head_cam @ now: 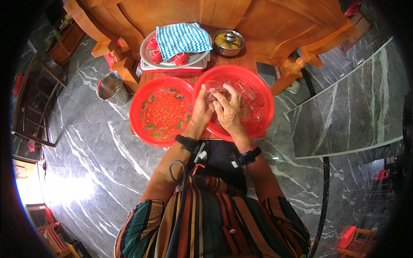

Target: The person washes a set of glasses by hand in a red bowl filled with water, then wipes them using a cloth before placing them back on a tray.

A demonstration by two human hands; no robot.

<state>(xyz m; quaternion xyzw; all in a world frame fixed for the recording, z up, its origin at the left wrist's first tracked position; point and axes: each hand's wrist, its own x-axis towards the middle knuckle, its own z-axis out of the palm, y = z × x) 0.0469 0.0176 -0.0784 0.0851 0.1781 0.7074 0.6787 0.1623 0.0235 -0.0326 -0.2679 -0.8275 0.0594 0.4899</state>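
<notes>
Both hands meet over the left part of a red plastic basin [267,109] that holds several clear glass cups [250,93]. A clear glass [215,85] is between them. My left hand [204,104] cups it from the left with the thumb up. My right hand [227,106] lies over it with bent fingers, some of them inside or across its rim; the exact contact is hard to make out. Left of this basin, touching it, stands a red plastic basin or tray [166,111] with a yellow character and floral print on its bottom.
Behind the basins, an oval metal tray [145,56] carries red cups [156,56] and a blue-and-white zigzag cloth [182,40]. A lidded steel pot [229,43] stands right of it. A metal bucket [113,88] is on the floor at left. A wooden bench [219,14] spans the back.
</notes>
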